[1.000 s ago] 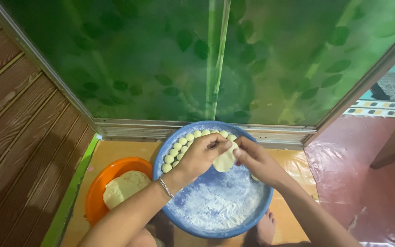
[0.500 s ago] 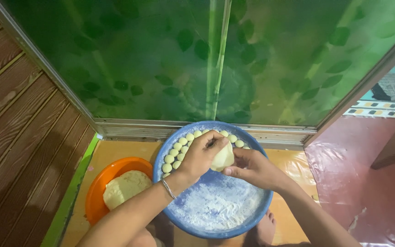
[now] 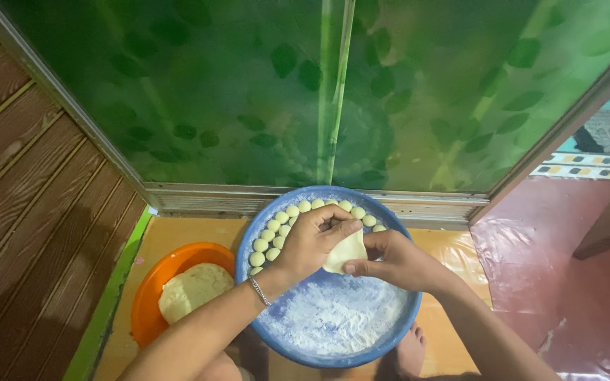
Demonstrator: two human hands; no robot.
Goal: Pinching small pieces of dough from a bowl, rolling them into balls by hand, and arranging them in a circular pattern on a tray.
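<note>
Head view: left hand (image 3: 312,243) fingers cover dough piece (image 3: 347,250); right hand (image 3: 390,261) pinches edge.

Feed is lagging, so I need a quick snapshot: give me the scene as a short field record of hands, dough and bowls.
left hand: fingers pinch the dough piece from above
right hand: holds the same piece from the side
blue basin: floured, under both hands
dough balls: small, in rows along the basin's far rim
orange bowl: left of the basin, holds a dough lump
</note>
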